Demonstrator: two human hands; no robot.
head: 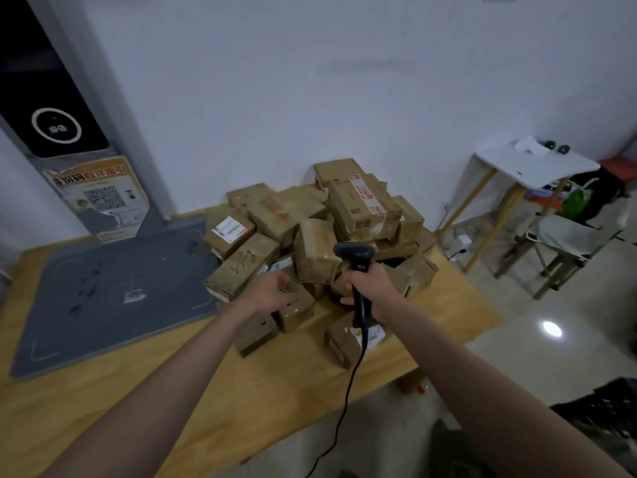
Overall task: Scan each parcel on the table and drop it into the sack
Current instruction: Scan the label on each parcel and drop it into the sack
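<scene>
Right hand (367, 288) at lower centre of the frame, fingers curled round the grip of a black barcode scanner (356, 270), head raised over the boxes, cable (344, 401) trailing toward the bottom edge; left hand (275, 292) just left of it, fingers loosely spread, resting on a small brown parcel (296, 310) at the near edge of the heap, whether gripping cannot be told; behind, piled cardboard parcels (320, 219) at centre frame on a wooden table (262, 391); grey mat (113, 294) at left; farther back, white side table (534, 165) at upper right; white wall (310, 81) beyond.
</scene>
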